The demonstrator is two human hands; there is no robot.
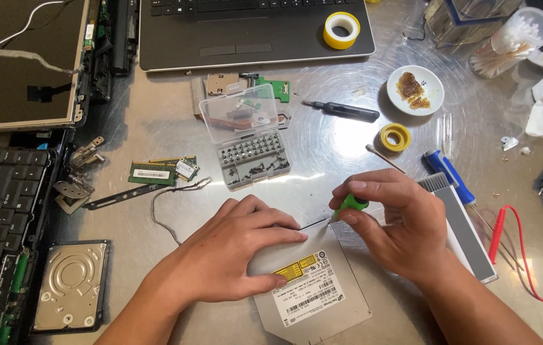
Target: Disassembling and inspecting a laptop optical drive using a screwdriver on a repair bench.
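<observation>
Head view: the left hand lies flat, fingers spread and pressed down on a slim silver optical drive resting on the metal bench near its front edge. The right hand has its fingers pinched closed around a green-handled screwdriver, whose thin shaft points to the drive's upper edge by the left fingertips. Behind them sits an open clear bit case, with a black screwdriver and yellow tape roll nearby.
</observation>
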